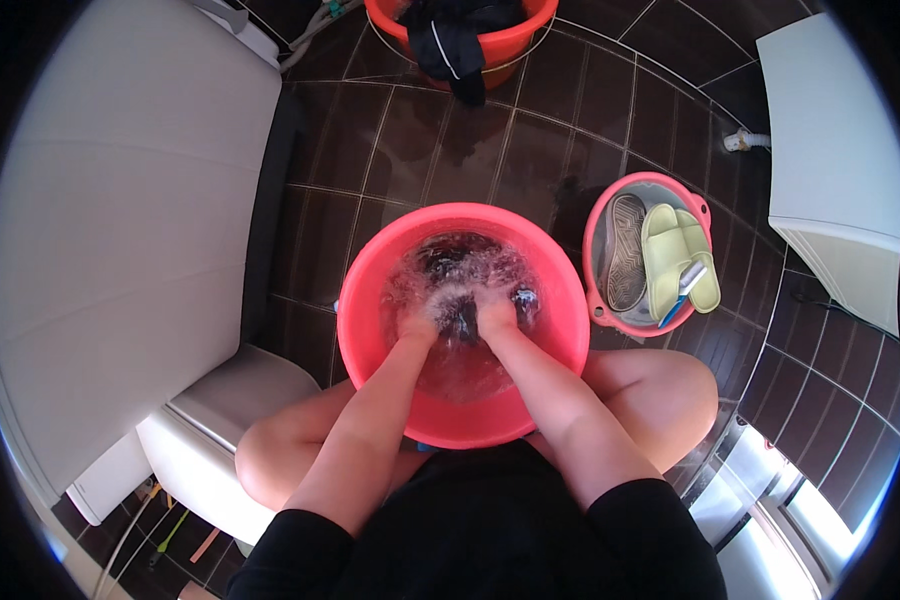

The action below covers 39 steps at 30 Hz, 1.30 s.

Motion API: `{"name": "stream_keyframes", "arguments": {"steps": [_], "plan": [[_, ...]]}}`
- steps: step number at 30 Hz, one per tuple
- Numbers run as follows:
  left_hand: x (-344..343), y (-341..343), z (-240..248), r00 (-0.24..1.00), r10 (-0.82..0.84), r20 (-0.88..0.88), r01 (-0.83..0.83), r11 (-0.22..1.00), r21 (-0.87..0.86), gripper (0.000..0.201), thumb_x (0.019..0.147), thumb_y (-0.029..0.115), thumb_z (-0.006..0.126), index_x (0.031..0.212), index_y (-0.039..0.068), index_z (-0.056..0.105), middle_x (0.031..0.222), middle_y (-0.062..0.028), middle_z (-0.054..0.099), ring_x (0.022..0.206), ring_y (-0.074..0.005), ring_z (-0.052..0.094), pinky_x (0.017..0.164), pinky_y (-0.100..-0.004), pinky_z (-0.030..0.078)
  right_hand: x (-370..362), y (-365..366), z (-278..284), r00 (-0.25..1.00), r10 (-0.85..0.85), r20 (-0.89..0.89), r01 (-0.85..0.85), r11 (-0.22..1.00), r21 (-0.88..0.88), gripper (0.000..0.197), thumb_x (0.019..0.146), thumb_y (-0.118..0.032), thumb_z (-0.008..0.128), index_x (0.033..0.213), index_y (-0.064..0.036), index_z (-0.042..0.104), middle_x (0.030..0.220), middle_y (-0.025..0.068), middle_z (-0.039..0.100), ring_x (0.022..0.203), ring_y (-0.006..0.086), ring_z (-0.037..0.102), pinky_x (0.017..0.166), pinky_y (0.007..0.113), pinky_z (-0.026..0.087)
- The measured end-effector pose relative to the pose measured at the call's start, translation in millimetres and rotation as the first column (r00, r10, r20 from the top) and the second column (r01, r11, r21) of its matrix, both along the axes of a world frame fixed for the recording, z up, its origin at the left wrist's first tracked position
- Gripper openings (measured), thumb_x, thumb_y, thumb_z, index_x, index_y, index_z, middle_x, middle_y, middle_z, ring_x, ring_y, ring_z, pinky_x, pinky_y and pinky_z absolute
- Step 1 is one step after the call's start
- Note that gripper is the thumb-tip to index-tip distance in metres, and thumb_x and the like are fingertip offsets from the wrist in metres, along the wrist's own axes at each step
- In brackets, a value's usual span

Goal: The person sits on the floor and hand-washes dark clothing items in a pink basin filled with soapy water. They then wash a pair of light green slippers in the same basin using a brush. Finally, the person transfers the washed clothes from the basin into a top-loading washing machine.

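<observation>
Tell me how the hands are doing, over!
Left hand, right hand: inside pink tub. Dark cloth-like thing: wet, showing between them. In the way: splashing water, hiding both grips.

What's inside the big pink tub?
Inside the pink tub are splashing water, something dark, maybe cloth, and the person's left hand and right hand. The splashes hide what either hand grips, if anything.

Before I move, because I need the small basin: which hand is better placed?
Probably the right hand: the small basin stands on that side, and the left hand is farther away. Both are in the big basin.
</observation>
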State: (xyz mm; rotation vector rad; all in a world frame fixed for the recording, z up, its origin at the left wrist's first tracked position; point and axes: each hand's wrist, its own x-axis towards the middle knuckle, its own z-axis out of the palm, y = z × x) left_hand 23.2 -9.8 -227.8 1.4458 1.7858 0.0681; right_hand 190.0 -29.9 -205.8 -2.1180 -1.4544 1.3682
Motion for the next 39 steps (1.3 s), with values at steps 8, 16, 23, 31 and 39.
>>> {"name": "stream_keyframes", "arguments": {"steps": [8, 16, 23, 31, 39], "plan": [[-3, 33, 65, 0.838, -0.521, -0.163, 0.464, 0.837, -0.290, 0.085, 0.067, 0.038, 0.075, 0.137, 0.006, 0.041, 0.142, -0.0178, 0.039, 0.129, -0.0318, 0.040, 0.106, -0.0377, 0.036, 36, 29, 5, 0.828, 0.427, 0.362, -0.380, 0.904, -0.196, 0.043, 0.074, -0.018, 0.064, 0.117, -0.0158, 0.063, 0.132, 0.0126, 0.052, 0.119, 0.0299, 0.051, 0.096, 0.042, 0.045], [-13, 8, 178, 0.933, -0.353, 0.069, 0.334, 0.922, 0.196, 0.072, 0.063, 0.026, 0.076, 0.128, 0.007, 0.051, 0.132, -0.0173, 0.051, 0.128, -0.0308, 0.044, 0.105, -0.0374, 0.038, -2, 45, 192, 0.983, 0.169, -0.065, -0.148, 0.958, 0.244, 0.018, 0.074, -0.006, 0.055, 0.082, -0.0140, 0.070, 0.083, 0.0136, 0.068, 0.085, 0.0330, 0.065, 0.078, 0.043, 0.052], [1, -21, 285, 0.907, -0.242, 0.344, -0.004, 0.813, 0.583, 0.023, 0.068, 0.004, 0.065, 0.091, 0.000, 0.065, 0.082, -0.0155, 0.063, 0.077, -0.0323, 0.062, 0.069, -0.0381, 0.050, 14, 20, 327, 0.645, 0.266, -0.716, -0.043, 0.949, 0.313, 0.032, 0.074, 0.008, 0.058, 0.103, -0.0057, 0.061, 0.087, 0.0026, 0.064, 0.084, 0.0103, 0.061, 0.074, 0.024, 0.047], [8, -21, 462, 0.774, -0.371, 0.513, -0.200, 0.625, 0.755, 0.013, 0.068, -0.003, 0.062, 0.080, -0.007, 0.060, 0.071, -0.0104, 0.061, 0.063, -0.0181, 0.058, 0.061, -0.0265, 0.046, 48, 42, 302, 0.580, 0.331, -0.744, 0.052, 0.897, 0.440, 0.038, 0.097, -0.028, 0.052, 0.127, -0.0046, 0.054, 0.123, 0.0082, 0.058, 0.116, 0.0172, 0.053, 0.099, 0.029, 0.038], [4, 32, 479, 0.313, -0.088, 0.946, -0.781, 0.543, 0.309, 0.012, 0.093, 0.011, 0.056, 0.095, -0.001, 0.058, 0.087, -0.0038, 0.063, 0.074, -0.0087, 0.058, 0.067, -0.0199, 0.046, 35, 28, 287, 0.602, 0.148, -0.785, -0.147, 0.986, 0.073, 0.067, 0.098, -0.054, 0.029, 0.140, -0.0035, 0.040, 0.143, 0.0113, 0.042, 0.134, 0.0215, 0.035, 0.111, 0.031, 0.023]]}}
